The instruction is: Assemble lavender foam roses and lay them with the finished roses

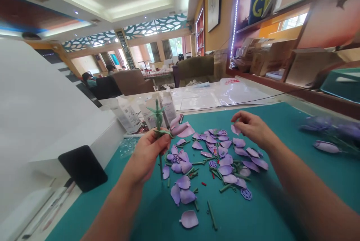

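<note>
A likely mishap is losing the pale lilac petal (235, 130): the right hand (249, 126) has it pinched between thumb and fingertips, above the edge of the heap of loose petals (208, 136), so a slack pinch could drop it among near-identical ones. The left hand (153, 149) is closed around an upright green stem (158, 121), whose pink-lilac blossom (181, 130) juts sideways past the thumb; squeezing too hard, or knocking that blossom, could loosen its petals. The stem's lower end hangs below the fist beside loose pieces, and whether it touches the teal mat (230, 222) I cannot tell; swinging it could scatter them. The small red tube (203, 184) might roll off if brushed.

Between the hands, petals, short green rods and the purple openwork disc (246, 194) crowd the middle. White cartons (126, 117) and crumpled clear plastic (128, 147) hem in the left hand's far side; blurred lilac flowers (326, 146) lie beyond the right forearm
</note>
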`<action>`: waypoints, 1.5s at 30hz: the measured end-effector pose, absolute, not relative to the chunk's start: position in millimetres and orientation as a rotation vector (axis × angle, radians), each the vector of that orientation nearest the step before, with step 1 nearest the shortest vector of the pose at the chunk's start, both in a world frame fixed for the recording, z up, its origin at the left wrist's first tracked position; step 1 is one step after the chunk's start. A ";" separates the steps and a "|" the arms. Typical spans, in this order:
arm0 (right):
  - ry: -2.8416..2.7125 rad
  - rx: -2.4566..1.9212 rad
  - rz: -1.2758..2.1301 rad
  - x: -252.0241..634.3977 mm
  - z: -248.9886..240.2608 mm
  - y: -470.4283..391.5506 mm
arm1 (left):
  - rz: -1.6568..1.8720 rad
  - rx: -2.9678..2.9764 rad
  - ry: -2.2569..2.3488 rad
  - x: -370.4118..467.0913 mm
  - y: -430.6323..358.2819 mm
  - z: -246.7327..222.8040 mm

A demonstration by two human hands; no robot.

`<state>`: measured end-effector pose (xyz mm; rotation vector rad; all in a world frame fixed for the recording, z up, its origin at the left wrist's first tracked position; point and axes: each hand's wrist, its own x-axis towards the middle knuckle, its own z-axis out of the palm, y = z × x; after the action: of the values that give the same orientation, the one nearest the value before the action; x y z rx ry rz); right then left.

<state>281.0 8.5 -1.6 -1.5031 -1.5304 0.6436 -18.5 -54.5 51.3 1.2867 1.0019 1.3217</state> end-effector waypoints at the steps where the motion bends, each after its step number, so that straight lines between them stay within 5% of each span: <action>1: -1.524 -1.408 0.684 273.2 6.4 1.4 | 1.326 1.284 0.994 -16.3 -53.6 52.6; 33: -1.565 -0.856 1.032 187.8 40.9 -58.4 | 1.303 1.237 0.990 -17.4 -40.5 37.7; 45: -1.927 -0.861 0.117 181.0 39.8 -72.1 | 1.253 1.349 0.988 -18.3 -42.9 33.3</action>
<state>181.0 -72.1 39.8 -0.8611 -1.9269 0.1171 -18.3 -42.9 33.3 1.3490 0.9878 1.2534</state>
